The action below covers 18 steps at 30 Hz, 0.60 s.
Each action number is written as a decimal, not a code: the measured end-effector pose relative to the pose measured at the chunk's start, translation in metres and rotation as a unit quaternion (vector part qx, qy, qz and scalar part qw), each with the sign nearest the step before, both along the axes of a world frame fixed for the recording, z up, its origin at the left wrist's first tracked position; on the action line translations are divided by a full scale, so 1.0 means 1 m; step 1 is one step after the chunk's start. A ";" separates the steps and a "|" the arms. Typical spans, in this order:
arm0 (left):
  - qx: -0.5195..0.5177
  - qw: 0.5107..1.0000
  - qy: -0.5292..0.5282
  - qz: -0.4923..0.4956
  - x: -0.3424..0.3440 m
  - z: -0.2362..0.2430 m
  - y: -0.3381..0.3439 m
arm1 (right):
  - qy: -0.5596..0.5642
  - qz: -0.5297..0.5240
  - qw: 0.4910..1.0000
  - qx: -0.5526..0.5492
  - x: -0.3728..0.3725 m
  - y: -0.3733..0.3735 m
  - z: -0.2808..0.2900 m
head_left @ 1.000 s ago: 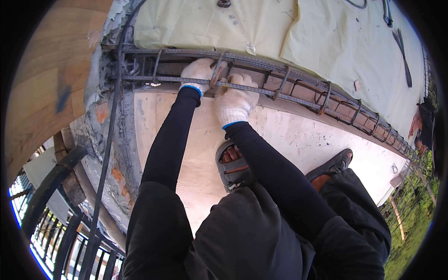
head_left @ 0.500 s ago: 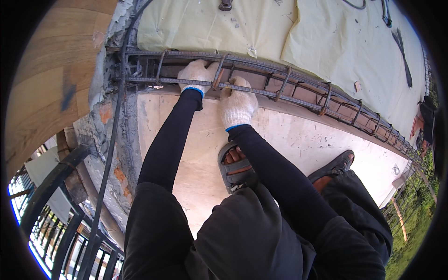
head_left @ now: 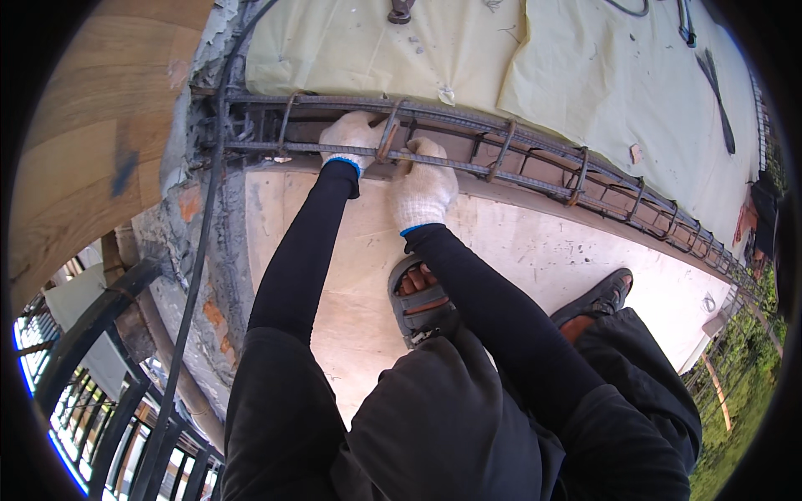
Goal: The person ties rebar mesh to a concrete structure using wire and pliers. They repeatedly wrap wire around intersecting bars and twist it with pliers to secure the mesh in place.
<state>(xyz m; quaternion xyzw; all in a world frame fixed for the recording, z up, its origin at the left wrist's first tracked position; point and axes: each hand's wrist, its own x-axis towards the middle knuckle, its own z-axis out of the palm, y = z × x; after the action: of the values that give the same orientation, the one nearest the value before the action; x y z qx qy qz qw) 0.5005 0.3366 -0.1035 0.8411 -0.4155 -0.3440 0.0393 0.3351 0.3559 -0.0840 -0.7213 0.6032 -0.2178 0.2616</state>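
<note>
A long cage of ribbed steel rebar (head_left: 535, 171) with bent stirrups (head_left: 503, 150) runs from the concrete column on the left toward the far right. My left hand (head_left: 349, 134), in a white knitted glove with a blue cuff edge, reaches under the near bar into the cage. Its fingers are curled beside a stirrup (head_left: 388, 130) and partly hidden, so what they hold is unclear. Just to its right, my right hand (head_left: 424, 188), gloved alike, is closed around the near bar, fingers bent over it.
Pale yellow sheeting (head_left: 376, 58) covers the surface beyond the cage. I stand in sandals (head_left: 422, 301) on a plywood board (head_left: 510, 242). A black cable (head_left: 209, 184) hangs along the rough concrete column (head_left: 225, 250). Dark railings (head_left: 117, 401) are at lower left, and greenery (head_left: 743, 392) shows at lower right.
The left fingers have shifted slightly beside the stirrup. My right hand stays on the near bar, nearly unmoved.
</note>
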 end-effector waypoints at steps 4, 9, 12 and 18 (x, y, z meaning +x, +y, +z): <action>-0.036 0.998 0.044 -0.030 0.000 0.000 0.000 | -0.010 0.009 0.999 0.033 -0.001 0.000 0.004; -0.105 0.992 0.053 -0.051 -0.004 0.001 0.005 | 0.002 0.004 1.000 0.017 -0.004 0.001 0.006; -0.104 0.988 0.066 -0.092 0.000 -0.010 0.005 | -0.011 0.002 1.000 -0.027 -0.001 -0.001 0.004; -0.157 0.970 0.101 -0.158 0.006 -0.030 0.013 | 0.003 0.002 1.000 -0.021 -0.004 -0.003 0.011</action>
<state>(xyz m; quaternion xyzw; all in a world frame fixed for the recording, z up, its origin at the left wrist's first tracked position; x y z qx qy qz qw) 0.5068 0.3500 -0.1332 0.7090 -0.5861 -0.3590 0.1578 0.3315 0.3525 -0.0732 -0.7283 0.5978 -0.2279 0.2455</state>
